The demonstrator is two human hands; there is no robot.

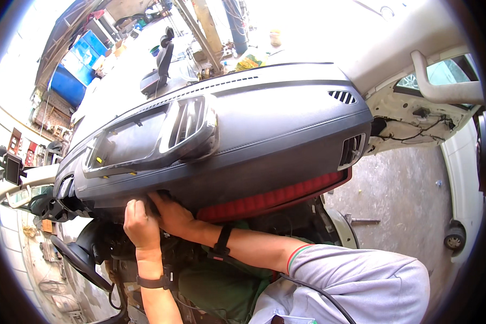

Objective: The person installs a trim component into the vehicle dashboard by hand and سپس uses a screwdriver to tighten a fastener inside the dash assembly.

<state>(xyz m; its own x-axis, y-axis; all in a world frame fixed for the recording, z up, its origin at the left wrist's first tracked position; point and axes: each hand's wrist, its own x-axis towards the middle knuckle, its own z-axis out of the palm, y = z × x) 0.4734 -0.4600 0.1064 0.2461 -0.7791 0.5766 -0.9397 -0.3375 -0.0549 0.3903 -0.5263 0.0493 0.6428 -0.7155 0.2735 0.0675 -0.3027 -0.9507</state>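
A black car dashboard [275, 129] with a stitched seam stretches across the car before me. Its centre frame [129, 141] surrounds a rectangular opening, with slatted vents beside it. My left hand [141, 224] is at the dash's lower edge, its fingers curled closed; whatever is inside them is hidden. Close beside it, my right hand [171, 215] reaches under that same edge, and its fingers are out of sight beneath the panel. Both wrists wear black straps. Red ribbed trim [275, 195] runs below the dashboard to the right of my hands.
A steering wheel [78, 259] stands at the lower left. On the right is a stripped white door [416, 127] with exposed wiring. Beyond the windscreen area, a loose car seat [161, 65] and blue containers [73, 81] stand in the workshop. A black cable [318, 291] crosses my clothing.
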